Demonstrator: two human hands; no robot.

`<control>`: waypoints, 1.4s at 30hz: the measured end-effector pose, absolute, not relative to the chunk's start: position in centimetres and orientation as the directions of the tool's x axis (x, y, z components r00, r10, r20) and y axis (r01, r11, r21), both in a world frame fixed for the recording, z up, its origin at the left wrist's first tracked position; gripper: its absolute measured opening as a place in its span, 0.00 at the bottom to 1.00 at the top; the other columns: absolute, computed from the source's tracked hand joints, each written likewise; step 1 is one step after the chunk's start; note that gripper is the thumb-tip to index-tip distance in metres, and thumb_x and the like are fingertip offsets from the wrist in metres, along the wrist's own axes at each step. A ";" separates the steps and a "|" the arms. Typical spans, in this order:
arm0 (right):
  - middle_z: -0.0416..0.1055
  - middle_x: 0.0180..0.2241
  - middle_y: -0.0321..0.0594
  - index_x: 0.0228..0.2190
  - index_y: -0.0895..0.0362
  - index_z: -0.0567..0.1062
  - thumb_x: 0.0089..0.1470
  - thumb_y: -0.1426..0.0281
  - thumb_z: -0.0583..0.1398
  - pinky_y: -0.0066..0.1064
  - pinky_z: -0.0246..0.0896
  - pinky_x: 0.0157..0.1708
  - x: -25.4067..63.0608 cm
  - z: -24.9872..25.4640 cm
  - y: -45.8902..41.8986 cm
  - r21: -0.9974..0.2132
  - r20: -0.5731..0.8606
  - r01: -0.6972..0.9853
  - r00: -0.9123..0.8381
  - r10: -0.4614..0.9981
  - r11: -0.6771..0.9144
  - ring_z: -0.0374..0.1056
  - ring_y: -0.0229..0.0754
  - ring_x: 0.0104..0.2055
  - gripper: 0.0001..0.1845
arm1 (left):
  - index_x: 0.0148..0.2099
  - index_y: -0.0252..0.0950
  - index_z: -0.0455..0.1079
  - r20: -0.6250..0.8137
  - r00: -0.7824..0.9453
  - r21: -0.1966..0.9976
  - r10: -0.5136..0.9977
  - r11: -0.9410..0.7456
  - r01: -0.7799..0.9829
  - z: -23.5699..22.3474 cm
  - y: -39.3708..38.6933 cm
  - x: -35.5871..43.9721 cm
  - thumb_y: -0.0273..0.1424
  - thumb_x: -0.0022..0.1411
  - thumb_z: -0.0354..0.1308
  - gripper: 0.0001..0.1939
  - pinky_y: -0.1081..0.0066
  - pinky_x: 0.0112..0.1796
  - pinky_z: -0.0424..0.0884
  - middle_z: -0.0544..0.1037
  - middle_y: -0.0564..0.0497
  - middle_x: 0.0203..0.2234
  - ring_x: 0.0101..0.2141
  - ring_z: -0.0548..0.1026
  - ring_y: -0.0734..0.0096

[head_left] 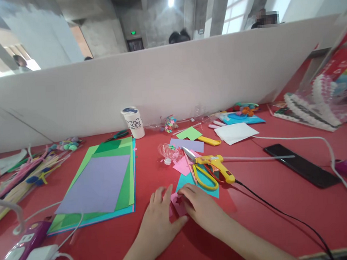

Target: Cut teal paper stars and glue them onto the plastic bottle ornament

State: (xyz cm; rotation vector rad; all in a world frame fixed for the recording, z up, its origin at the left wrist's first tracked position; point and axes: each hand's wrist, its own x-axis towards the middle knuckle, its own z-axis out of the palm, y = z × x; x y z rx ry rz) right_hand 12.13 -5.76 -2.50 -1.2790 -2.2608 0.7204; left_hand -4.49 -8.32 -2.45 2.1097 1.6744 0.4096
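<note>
A small piece of pink paper (180, 210) with a dark star-shaped spot lies between my hands, just above the red tabletop. My left hand (158, 214) has its thumb and index finger around the paper's left and lower edges. From the other side, the bent fingers of my right hand (201, 203) grip its upper right part and hide some of it. Just beyond my hands lie a blue sheet (184, 180), yellow-handled scissors (206, 180) and more pink paper (182, 167). A yellow hot glue gun (213, 160) with a glue stick in it rests beside the scissors.
Stacked coloured sheets (96, 184) lie left, near a purple power strip (23, 248) with white cables. A white cup (133, 123) stands by the white partition (158, 83). At right are a black phone (302, 166) and the glue gun's black cord (275, 206).
</note>
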 end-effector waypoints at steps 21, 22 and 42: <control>0.69 0.50 0.45 0.50 0.57 0.70 0.61 0.66 0.59 0.44 0.68 0.43 9.5 2.6 7.9 -0.104 0.261 0.856 -0.468 0.844 0.506 0.70 0.46 0.46 0.16 | 0.50 0.34 0.70 -0.032 0.219 0.322 0.975 -0.197 0.926 -1.8 -4.6 -5.4 0.29 0.59 0.50 0.18 0.60 0.48 0.65 0.70 0.42 0.45 0.47 0.68 0.55; 0.69 0.50 0.45 0.50 0.57 0.70 0.61 0.66 0.59 0.44 0.68 0.43 9.4 2.4 8.4 -0.090 0.246 0.853 -0.481 0.841 0.514 0.70 0.46 0.46 0.16 | 0.50 0.33 0.70 -0.033 0.214 0.325 0.976 -0.192 0.926 -1.9 -4.4 -5.3 0.29 0.59 0.49 0.18 0.60 0.48 0.65 0.70 0.42 0.45 0.47 0.68 0.55; 0.69 0.50 0.44 0.50 0.57 0.70 0.61 0.66 0.59 0.44 0.69 0.43 7.0 1.7 13.2 -0.309 0.328 0.771 -0.463 0.823 0.557 0.70 0.46 0.46 0.16 | 0.56 0.37 0.68 -0.056 0.152 0.574 0.987 -0.093 0.814 -0.9 -0.8 -7.2 0.39 0.55 0.59 0.27 0.53 0.53 0.65 0.74 0.40 0.51 0.52 0.70 0.50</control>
